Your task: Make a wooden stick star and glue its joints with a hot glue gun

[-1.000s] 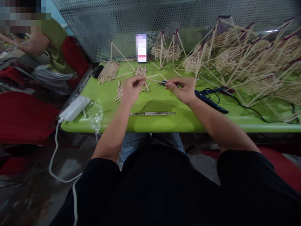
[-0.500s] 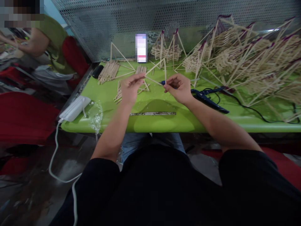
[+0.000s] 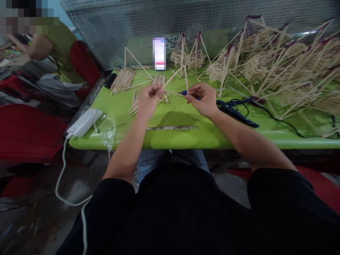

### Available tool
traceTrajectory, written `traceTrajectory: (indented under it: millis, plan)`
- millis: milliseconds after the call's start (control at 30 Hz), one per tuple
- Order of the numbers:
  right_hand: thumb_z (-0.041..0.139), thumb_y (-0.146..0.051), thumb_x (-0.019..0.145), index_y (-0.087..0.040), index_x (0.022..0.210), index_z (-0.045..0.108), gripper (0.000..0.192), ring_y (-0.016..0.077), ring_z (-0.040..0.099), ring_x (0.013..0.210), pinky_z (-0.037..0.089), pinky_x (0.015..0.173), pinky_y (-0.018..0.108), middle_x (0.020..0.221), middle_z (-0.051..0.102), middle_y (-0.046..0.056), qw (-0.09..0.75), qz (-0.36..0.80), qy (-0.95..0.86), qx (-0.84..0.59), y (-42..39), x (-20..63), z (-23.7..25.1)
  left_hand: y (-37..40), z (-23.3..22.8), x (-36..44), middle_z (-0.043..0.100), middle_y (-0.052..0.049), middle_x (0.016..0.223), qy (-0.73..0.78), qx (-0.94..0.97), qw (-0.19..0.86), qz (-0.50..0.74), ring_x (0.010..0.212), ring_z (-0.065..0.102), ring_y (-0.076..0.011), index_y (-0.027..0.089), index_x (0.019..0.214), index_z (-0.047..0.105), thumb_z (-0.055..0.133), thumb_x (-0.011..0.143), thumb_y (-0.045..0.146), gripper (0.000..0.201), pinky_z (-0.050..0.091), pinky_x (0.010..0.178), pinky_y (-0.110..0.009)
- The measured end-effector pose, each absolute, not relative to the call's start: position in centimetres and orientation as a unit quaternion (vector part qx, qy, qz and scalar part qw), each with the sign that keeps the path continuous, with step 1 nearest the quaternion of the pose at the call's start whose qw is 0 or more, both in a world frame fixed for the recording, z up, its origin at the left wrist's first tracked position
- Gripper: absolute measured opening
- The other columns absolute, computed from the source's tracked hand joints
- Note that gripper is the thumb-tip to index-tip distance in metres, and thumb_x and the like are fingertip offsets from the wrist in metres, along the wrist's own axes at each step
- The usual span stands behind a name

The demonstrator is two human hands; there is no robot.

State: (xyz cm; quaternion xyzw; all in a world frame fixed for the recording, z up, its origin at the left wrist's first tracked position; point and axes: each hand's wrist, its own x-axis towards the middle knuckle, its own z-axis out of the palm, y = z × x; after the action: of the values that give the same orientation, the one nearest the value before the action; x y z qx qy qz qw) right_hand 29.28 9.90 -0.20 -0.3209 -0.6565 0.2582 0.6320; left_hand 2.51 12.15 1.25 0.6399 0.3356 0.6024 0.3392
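Your left hand (image 3: 147, 100) and right hand (image 3: 203, 99) are each pinching a corner of a stick triangle (image 3: 177, 82) just above the green table (image 3: 175, 136), at the frame's centre. Its base is running left to right with the apex tipping up and away; squeezing or twisting could snap a thin stick or pop a joint apart.
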Motion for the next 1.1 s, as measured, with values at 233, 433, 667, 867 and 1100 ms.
traceTrajectory:
  millis: [233,433,667,867,1100]
  plan:
    - [0.094,-0.065,0.086,-0.024,0.097,0.074,0.047,0.0165,0.077,0.062,0.066,0.057,0.032,0.078,0.078,0.001,0.624,0.3,-0.659,-0.294,9.8,29.3,0.6,11.6,1.7,2.5,0.08,-0.003,0.089,0.384,0.656,0.301,0.576,0.072,0.071,-0.0099,0.022,0.097,0.084,0.082,0.105,0.022,0.008,0.058,0.065,-0.021]
    - [0.078,-0.079,0.095,-0.022,0.105,0.078,0.058,0.0177,0.081,0.065,0.061,0.051,0.029,0.088,0.085,0.007,0.577,0.382,-0.656,-0.301,9.7,29.7,1.0,10.6,2.9,2.7,0.08,-0.005,0.09,0.397,0.644,0.321,0.569,0.073,0.071,-0.0098,0.021,0.095,0.084,0.081,0.107,0.023,0.012,0.057,0.067,-0.022]
    - [0.086,-0.07,0.092,-0.022,0.086,0.078,0.05,0.0161,0.074,0.057,0.063,0.051,0.03,0.076,0.08,0.006,0.543,0.373,-0.676,-0.331,9.7,29.8,0.7,10.9,2.5,2.4,0.076,-0.002,0.084,0.346,0.65,0.362,0.572,0.072,0.07,-0.0103,0.021,0.092,0.081,0.087,0.102,0.037,0.02,0.059,0.067,-0.023]
    - [0.093,-0.069,0.085,-0.02,0.084,0.076,0.052,0.0149,0.068,0.051,0.06,0.047,0.029,0.07,0.078,0.006,0.497,0.455,-0.667,-0.319,9.5,30.2,1.5,10.8,2.4,2.1,0.076,-0.002,0.085,0.221,0.646,0.486,0.545,0.078,0.075,-0.0126,0.023,0.092,0.078,0.095,0.091,0.049,0.032,0.061,0.071,-0.025]
    - [0.092,-0.066,0.086,-0.02,0.086,0.073,0.05,0.0144,0.066,0.052,0.06,0.049,0.029,0.07,0.077,0.005,0.476,0.486,-0.661,-0.316,8.9,30.1,2.0,11.1,2.2,2.4,0.077,0.0,0.083,0.194,0.636,0.486,0.568,0.074,0.074,-0.012,0.026,0.094,0.083,0.097,0.089,0.052,0.03,0.061,0.069,-0.025]
